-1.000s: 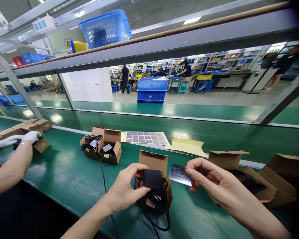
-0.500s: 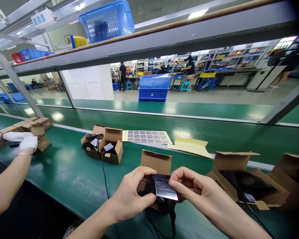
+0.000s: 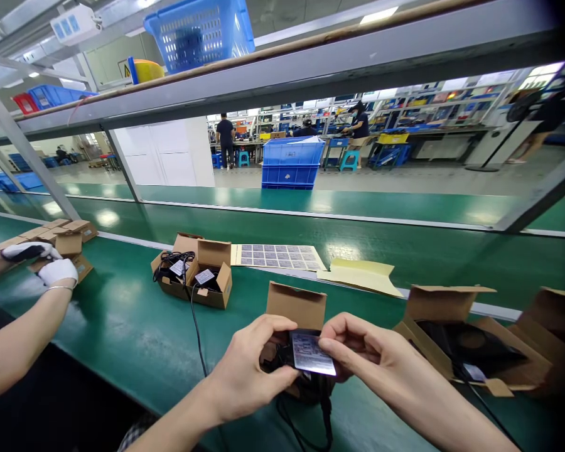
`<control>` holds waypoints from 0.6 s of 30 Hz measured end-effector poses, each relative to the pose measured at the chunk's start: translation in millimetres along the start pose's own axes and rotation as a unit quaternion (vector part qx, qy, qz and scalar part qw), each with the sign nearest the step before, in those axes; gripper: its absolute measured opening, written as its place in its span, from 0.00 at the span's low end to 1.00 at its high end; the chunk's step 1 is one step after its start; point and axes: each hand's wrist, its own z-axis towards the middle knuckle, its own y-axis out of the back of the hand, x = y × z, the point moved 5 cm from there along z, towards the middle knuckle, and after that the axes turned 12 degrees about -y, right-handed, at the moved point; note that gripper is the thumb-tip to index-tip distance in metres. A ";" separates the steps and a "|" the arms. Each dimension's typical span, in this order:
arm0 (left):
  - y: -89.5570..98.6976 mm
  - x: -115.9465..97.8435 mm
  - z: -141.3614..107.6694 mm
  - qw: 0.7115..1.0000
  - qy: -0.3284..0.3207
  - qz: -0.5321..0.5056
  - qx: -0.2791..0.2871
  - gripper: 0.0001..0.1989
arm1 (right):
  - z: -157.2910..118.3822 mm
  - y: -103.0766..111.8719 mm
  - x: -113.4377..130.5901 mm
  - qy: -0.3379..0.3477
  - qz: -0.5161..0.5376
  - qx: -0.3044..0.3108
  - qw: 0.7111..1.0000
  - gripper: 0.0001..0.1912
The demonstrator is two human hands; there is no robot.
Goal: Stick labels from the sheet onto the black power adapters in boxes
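Observation:
In front of me, my left hand grips a black power adapter between thumb and fingers. A silver printed label lies over its face, and the fingers of my right hand pinch that label's right edge. Whether it is fully stuck down, I cannot tell. Beneath the adapter is an open cardboard box with its lid flap up; a black cable hangs down in front. Beyond my hands lie a sheet of labels and a piece of yellow backing paper.
Left of me, two open boxes hold labelled adapters and cables. More open boxes stand at the right. A co-worker's gloved hands handle a box at far left. An overhead shelf carries a blue basket.
My hands have hardly moved; the label seems to lie a little flatter over the adapter. At the left, the co-worker's gloved hands have shifted onto a box.

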 end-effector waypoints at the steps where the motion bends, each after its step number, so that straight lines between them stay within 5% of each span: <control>1: -0.2 0.0 0.1 1.000 0.000 -0.001 -0.001 0.27 | 0.2 0.0 -0.1 -0.001 -0.001 -0.001 1.000 0.17; 18: -1.3 3.0 0.1 1.000 -0.009 0.003 -0.004 0.26 | 2.1 0.2 -0.6 0.002 0.007 0.001 1.000 0.16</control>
